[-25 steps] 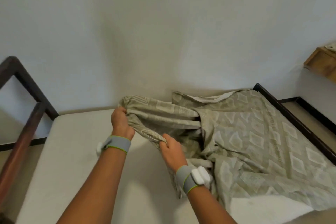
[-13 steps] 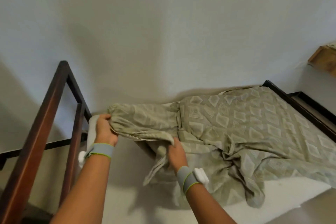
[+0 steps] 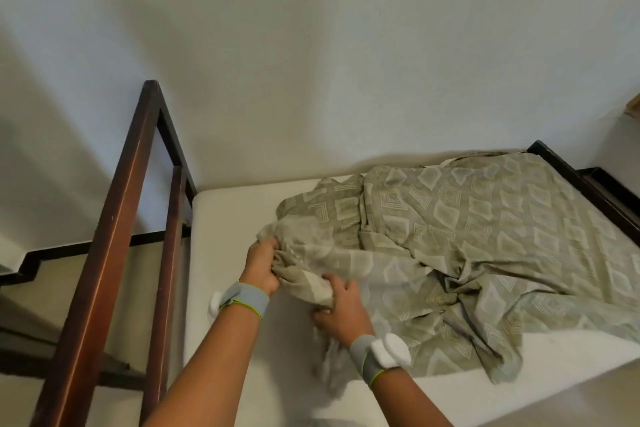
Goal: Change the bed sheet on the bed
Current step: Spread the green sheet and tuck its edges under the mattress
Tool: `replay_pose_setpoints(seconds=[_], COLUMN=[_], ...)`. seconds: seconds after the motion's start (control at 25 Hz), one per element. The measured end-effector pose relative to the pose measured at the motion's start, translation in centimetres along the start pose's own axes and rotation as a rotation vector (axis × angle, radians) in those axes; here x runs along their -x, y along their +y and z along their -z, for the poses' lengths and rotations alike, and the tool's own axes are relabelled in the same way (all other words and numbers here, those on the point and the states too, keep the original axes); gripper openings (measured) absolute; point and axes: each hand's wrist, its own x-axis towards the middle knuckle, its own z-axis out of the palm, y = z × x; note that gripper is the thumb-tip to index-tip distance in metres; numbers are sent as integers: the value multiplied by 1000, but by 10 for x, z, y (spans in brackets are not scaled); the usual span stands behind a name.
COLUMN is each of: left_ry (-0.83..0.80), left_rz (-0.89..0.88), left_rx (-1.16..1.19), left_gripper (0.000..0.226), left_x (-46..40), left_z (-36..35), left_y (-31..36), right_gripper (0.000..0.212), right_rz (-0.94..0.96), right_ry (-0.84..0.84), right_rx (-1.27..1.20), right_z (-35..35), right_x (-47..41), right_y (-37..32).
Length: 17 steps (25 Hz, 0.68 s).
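Since 0.5 s ago you have drawn the bunched end of the patterned bed sheet back from the headboard corner toward the middle of the mattress, so a wide strip of bare white mattress now shows beside the frame. Your left hand has its fingers curled into the gathered edge of the sheet. Your right hand grips the same bunch just beside it, fingers wrapped around a twisted fold; the cloth below that hand is blurred. Both wrists carry a grey band, each with a white unit. Most of the sheet lies crumpled over the right part of the mattress, reaching the far dark edge of the bed frame. At the left stands the dark wooden headboard frame, 2 upright rails joined at the top. Behind is a plain pale wall with a dark skirting strip along its base.
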Motion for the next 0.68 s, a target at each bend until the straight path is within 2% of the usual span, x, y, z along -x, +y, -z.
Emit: replay_pose_setpoints(seconds=[0.12,0.2,0.24,0.28,0.36,0.44,0.52,0.6,0.68], left_ry=[-127,-218,-268,-317,-375,-322,-206,-107,-38], left_rz=[-83,-125,-143,-168,-225,-342,-426,-558,-684], left_rx=[61,125,171,214,307,377,371,306,219], left_gripper=[33,38,39,40,44,62,69,71,57], left_x=[36,60,72,82,95,96,95,96,99], left_z=[-7,-6,-5,-3,7,23,37,41,34], left_y=[22,36,47,57,79,101,126,142,140], right_gripper=[68,80,79,70,42,32,27,22,24], right_rz=[-72,-157,-183,-176,-146,-56,0,-52,-143], right_ry=[189,337,342,306,127,113,88,-53,-186], right_rx=[398,408,332,240,140,75,-166,-503,-788], right_z=[7,18,26,32,41,31,6,-30,-65], right_x=[-23,-35,-42,-50,-56,-51,-32,-11,3], right_y=[9,3,-1,-5,-24,-53,-91,-125,-134])
